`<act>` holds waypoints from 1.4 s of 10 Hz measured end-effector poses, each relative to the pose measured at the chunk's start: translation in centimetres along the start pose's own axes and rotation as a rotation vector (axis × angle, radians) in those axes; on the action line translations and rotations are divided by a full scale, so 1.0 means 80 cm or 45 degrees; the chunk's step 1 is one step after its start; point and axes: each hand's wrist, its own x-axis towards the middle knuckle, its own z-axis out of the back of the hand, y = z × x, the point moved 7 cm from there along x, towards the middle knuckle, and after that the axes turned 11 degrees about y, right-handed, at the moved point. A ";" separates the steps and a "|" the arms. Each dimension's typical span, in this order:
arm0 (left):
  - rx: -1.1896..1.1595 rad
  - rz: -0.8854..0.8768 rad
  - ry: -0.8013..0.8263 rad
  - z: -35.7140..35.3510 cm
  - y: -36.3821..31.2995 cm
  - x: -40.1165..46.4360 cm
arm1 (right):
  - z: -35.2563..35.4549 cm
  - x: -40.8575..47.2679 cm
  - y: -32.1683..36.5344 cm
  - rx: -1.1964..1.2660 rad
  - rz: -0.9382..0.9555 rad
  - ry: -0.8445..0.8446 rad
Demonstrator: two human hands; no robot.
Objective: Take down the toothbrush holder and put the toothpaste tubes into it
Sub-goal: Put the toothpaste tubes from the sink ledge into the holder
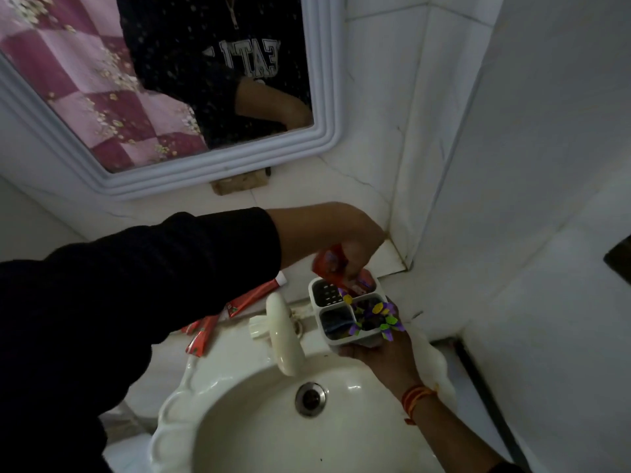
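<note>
A white toothbrush holder [316,295] with three compartments is held over the sink's right rim, my right hand [382,353] gripping it from below. One compartment holds purple and yellow artificial flowers [375,317]. My left hand [345,237] reaches across from the left and holds a red toothpaste tube [329,264], whose lower end is inside the holder's far compartment. Two more red toothpaste tubes [251,297] [201,337] lie on the ledge behind the sink, at the left of the tap.
A cream tap [283,332] stands at the back of the white sink [177,397], with the drain [310,399] below it. A white-framed mirror [205,165] hangs on the tiled wall above. A tiled wall corner stands close on the right.
</note>
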 end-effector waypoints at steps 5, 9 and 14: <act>-0.387 0.326 -0.317 -0.147 0.186 0.010 | 0.000 -0.005 0.009 -0.283 0.036 -0.030; -0.364 0.102 -0.661 -0.131 0.149 -0.013 | -0.012 -0.002 0.005 0.118 -0.037 0.027; -0.078 0.024 -0.198 -0.075 -0.001 -0.082 | -0.013 0.001 -0.021 0.692 -0.209 -0.049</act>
